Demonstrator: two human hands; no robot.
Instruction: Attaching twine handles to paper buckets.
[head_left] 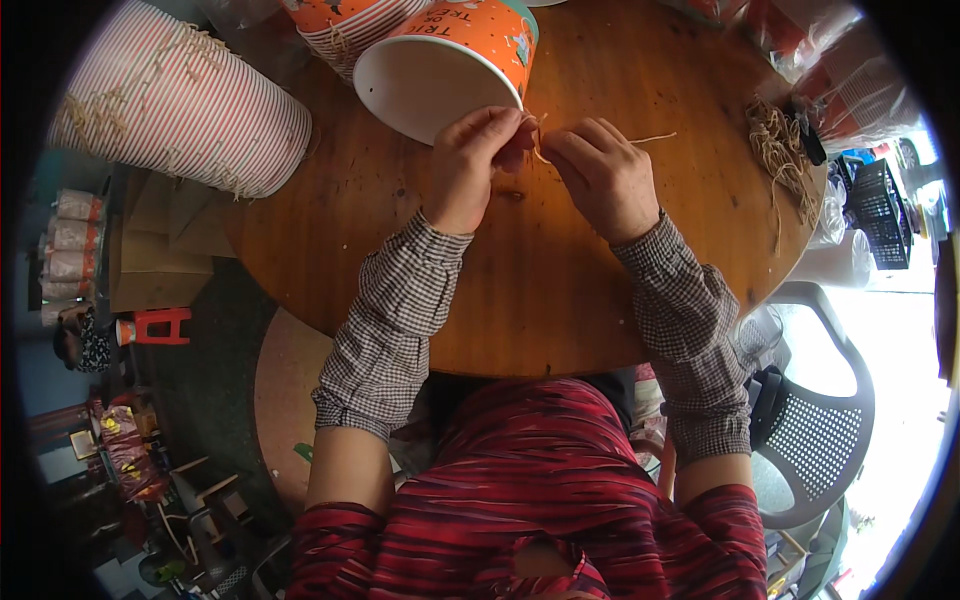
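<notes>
We hold both forearms out over the round wooden table (540,300), elbows wide, the checked sleeve covers (400,280) ending at the wrists. Our left hand (472,165) comes up at the bucket's rim with its back toward the left, thumb laid over the curled fingers, their tips pressed together on the tan cord (657,137). Whether they nip the rim as well, we cannot tell. Our right hand (608,178) arches just beside it, back upward, fingers bunched and bent toward the left hand, thumb and forefinger closed on the same cord.

The cord is thin and twisted. A short curved piece shows between our two hands, and a loose end sticks out beyond the right hand, pointing to the right and almost level.

The bucket (500,50) sits at the far side of the table, just beyond our left hand, tipped over on its side. It is orange outside with printed figures, a teal band at the far end, and a plain white inside with one small dark hole (372,90) near the left of the rim. Its open mouth faces us and a little to the left; its long axis runs away from us, slanting toward the upper right.
</notes>
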